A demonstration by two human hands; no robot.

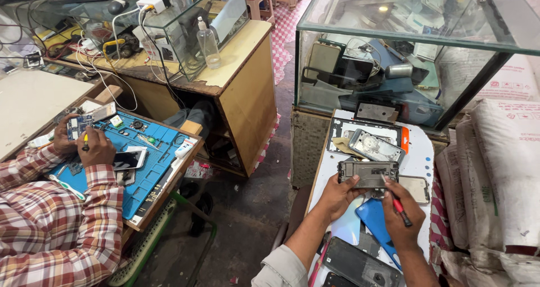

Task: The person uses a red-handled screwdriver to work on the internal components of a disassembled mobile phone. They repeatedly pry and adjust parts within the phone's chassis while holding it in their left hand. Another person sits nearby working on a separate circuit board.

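White counter (419, 152) strewn with phone parts, glass case (405, 45) behind. My left hand (337, 196) fingers pinch a phone frame (368, 173); my right hand (400, 211) fingers grip a red screwdriver (398, 203) against it.

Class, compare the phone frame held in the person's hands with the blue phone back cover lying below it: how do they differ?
The phone frame is grey metal with its inner parts bared; the blue back cover is smooth, plain blue. The frame is raised in the left hand; the cover lies flat on the white board. Both are phone parts.
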